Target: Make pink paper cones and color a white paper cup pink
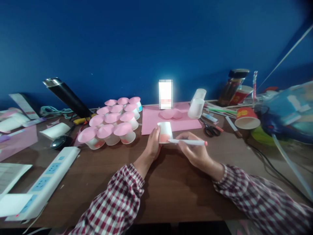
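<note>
Near the middle of the table, my left hand [153, 143] is closed round the left side of a white paper cup [165, 128] with an orange patch low on its side. My right hand [192, 148] pinches a white marker [193, 142] with an orange-red end pointing right. The marker's tip meets the cup's lower right side. Behind the cup lies a pink sheet [151, 120] with pink round pieces [168, 113] on it. Several cups topped with pink paper cones [123, 129] stand in rows to the left.
A white power strip [52, 178] and black mouse [61, 142] lie at left, near a leaning black bottle [68, 98]. Stacked white cups [196, 108], black scissors [211, 130], a brown-capped marker [233, 126] and a red cup [246, 118] are at right.
</note>
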Tool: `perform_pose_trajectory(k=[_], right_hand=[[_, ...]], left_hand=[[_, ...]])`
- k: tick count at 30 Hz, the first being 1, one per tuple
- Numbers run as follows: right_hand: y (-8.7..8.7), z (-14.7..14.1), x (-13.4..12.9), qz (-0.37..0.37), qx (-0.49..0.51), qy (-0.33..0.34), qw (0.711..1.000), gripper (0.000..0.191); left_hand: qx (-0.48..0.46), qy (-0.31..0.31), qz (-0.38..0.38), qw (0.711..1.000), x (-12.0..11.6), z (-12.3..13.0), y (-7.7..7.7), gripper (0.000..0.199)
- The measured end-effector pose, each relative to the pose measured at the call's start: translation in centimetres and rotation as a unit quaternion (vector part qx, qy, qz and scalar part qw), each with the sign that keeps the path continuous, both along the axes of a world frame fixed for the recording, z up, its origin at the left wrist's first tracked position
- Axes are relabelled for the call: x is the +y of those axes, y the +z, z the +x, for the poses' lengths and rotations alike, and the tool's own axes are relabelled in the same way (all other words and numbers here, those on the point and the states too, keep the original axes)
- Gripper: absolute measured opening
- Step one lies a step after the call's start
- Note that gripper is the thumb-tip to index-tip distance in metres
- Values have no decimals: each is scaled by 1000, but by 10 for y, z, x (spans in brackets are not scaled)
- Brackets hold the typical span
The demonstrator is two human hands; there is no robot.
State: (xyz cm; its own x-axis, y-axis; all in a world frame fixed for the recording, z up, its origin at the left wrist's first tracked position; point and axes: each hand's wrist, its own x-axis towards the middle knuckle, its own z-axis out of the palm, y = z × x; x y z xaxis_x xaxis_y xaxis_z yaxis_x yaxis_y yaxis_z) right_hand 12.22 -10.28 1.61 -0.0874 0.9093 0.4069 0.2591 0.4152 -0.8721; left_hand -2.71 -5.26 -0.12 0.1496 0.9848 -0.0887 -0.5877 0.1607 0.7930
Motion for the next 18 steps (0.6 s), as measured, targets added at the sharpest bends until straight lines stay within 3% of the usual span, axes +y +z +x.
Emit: perform_pose_trajectory(k=[11,18], right_hand=[[1,0,0,-22,11,15,1000,8],[1,1,1,-7,70,-15,997,9]], left_hand=[[45,20,13,999,1,-1,-5,36],[-9,1,2,1000,2,-1,-3,32]])
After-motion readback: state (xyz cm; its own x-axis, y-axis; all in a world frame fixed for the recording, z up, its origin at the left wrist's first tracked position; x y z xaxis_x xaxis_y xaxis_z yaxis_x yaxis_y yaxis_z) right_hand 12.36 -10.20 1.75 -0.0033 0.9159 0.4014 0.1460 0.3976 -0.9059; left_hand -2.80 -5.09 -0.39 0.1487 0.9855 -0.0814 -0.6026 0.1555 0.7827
